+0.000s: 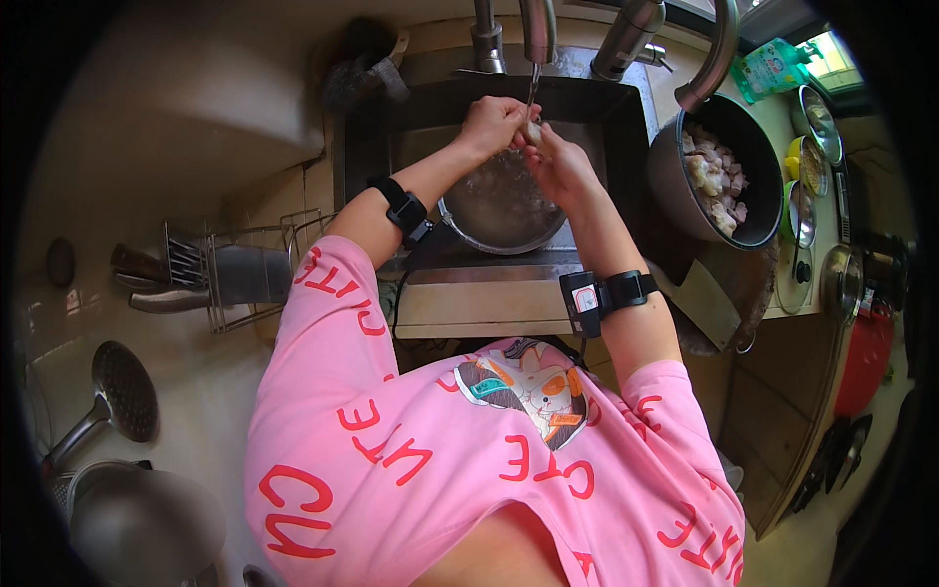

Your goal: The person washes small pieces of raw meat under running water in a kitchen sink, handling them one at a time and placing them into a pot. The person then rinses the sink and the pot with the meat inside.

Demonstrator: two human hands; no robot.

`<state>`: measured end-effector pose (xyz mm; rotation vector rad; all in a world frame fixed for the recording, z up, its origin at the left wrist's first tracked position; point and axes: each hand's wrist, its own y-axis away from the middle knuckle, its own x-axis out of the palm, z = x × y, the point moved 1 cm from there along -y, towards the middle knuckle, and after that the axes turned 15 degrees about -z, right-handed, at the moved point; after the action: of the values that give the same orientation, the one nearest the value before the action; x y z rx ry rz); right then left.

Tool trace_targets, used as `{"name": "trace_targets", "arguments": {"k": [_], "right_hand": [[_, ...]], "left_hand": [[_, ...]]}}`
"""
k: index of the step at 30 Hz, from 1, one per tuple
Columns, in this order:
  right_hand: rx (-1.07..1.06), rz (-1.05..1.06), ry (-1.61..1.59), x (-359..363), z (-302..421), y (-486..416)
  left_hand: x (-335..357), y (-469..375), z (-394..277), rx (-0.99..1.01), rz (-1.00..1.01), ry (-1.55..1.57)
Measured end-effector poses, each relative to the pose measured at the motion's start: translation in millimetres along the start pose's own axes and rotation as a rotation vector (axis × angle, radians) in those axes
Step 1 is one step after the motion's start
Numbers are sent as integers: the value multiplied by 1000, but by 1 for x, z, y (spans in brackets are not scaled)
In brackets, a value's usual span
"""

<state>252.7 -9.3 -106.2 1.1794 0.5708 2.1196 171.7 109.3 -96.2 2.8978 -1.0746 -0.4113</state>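
Note:
Under the running faucet (538,33), my left hand (497,125) and my right hand (559,160) meet over the sink. Between their fingers is a small pale piece, apparently raw meat (533,133), with water falling on it. Both hands have their fingers on the piece, which they partly hide. Below them a round metal basin (506,246) of cloudy water sits in the dark sink (616,103). To the right, a deep pot (669,165) holds many pieces of raw meat (711,176).
A cleaver (706,304) lies on a round chopping board (759,275) beside the sink. Small bowls and a green soap bottle (770,70) stand at the right. A wire rack (249,231) with knives is at the left. A second curved spout (715,59) overhangs the pot.

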Motion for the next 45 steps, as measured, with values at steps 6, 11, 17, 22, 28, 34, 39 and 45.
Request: {"name": "trace_targets", "arguments": {"k": [6, 11, 17, 22, 28, 34, 39, 45], "right_hand": [[-218, -13, 454, 29, -9, -33], [-679, -370, 1122, 30, -13, -39], [-943, -537, 1679, 6, 4, 25], [-826, -479, 1622, -11, 34, 101], [-1019, -422, 1363, -11, 91, 178], [-1179, -737, 1250, -28, 154, 199], [-1075, -1067, 1922, -36, 157, 179], [-1638, -702, 1355, -7, 110, 166]], "left_hand": [[-32, 3, 34, -70, -88, 136], [-46, 3, 114, -131, -249, -407], [-9, -3, 208, 213, 202, -883], [20, -13, 218, 122, 667, -1120], [17, 1, 186, 112, 997, -1192], [10, -17, 130, -329, 924, -588], [18, -11, 55, -749, 609, 509], [20, -14, 18, -822, 546, 788]]}}
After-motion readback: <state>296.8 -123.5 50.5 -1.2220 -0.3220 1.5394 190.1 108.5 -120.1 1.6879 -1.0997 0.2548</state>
